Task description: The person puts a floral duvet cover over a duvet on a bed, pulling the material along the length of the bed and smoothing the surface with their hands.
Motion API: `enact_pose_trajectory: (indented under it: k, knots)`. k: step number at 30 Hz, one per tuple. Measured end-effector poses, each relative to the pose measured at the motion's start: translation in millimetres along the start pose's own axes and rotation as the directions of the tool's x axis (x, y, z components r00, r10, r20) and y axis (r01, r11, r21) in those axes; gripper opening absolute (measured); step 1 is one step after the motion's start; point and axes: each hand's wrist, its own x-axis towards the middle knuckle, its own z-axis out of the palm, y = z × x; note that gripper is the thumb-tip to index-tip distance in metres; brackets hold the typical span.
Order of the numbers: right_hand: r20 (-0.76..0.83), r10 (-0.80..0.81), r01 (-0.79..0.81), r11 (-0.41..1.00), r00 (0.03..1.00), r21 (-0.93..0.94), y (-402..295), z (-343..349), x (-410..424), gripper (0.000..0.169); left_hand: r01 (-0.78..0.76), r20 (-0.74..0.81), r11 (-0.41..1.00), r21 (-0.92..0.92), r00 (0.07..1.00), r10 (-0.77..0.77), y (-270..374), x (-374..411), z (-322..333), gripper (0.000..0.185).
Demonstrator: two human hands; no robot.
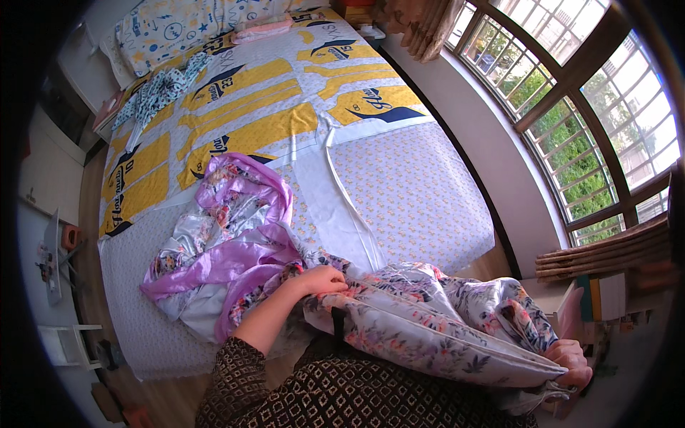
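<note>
A floral satin garment (423, 326) is stretched across the front of my body, its long edge running from one hand to the other. My left hand (321, 281) has its fingers curled into the fabric near the bed's front edge. At the far right, my right hand (570, 361) grips the other end, where a thin white cord (559, 395) dangles. A short black strip (338, 322) shows on the garment below my left hand. Left of that hand, floral satin cloth with wide lilac bands (254, 262) lies crumpled on the bed; whether it joins the held garment is unclear.
Yellow and white printed fabric (249, 123) covers the far part of the bed (406, 192). A crumpled polka-dot garment (163, 88) and folded pink cloth (262, 29) lie farther back. Barred windows (562, 117) line the right side. A small white stool (72, 345) stands left.
</note>
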Motion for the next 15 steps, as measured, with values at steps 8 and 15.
enact_pose_trajectory:
  k: [8,15]
  knots:
    - [-0.053,0.042,-0.046,0.997,0.998,-0.07,-8,5,2,0.012,-0.157,-0.334,0.965,0.211,0.916,0.222,28,20,2,0.025]
    - [-0.169,0.168,-0.193,0.971,0.971,-0.141,-14,-8,-28,0.025,-0.13,-0.356,0.991,-0.012,0.927,0.117,2,21,-1,0.019]
